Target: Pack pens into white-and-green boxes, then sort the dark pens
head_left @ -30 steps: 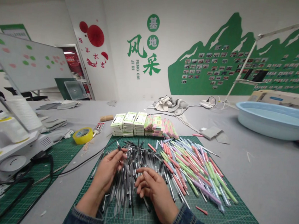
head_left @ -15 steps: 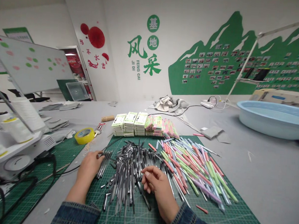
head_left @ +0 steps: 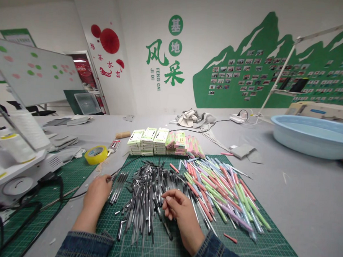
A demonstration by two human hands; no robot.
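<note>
My left hand (head_left: 97, 195) is at the left edge of the green cutting mat (head_left: 268, 248), thumb and fingertips pinched on a thin black cable (head_left: 123, 166). Just right of its fingertips, a short row of clear pens with dark tips (head_left: 118, 187) lies side by side. My right hand (head_left: 181, 215) hovers by the right side of a big heap of black and clear pen parts (head_left: 144, 203); its fingers are loosely curled and apart, with nothing visible in them. To its right spreads a pile of pink, green, blue and purple pens (head_left: 228, 196).
Behind the heaps stand stacked small white-green boxes (head_left: 154, 141) and pink-green boxes (head_left: 181, 142). Yellow tape (head_left: 96, 155) lies left, beside a sewing machine with thread cones (head_left: 22, 166). A blue basin (head_left: 311, 139) and cloth scraps (head_left: 193, 118) are farther back.
My left hand has moved left, away from the row of pens, and the cable has shifted slightly with it. My right hand has stayed nearly still.
</note>
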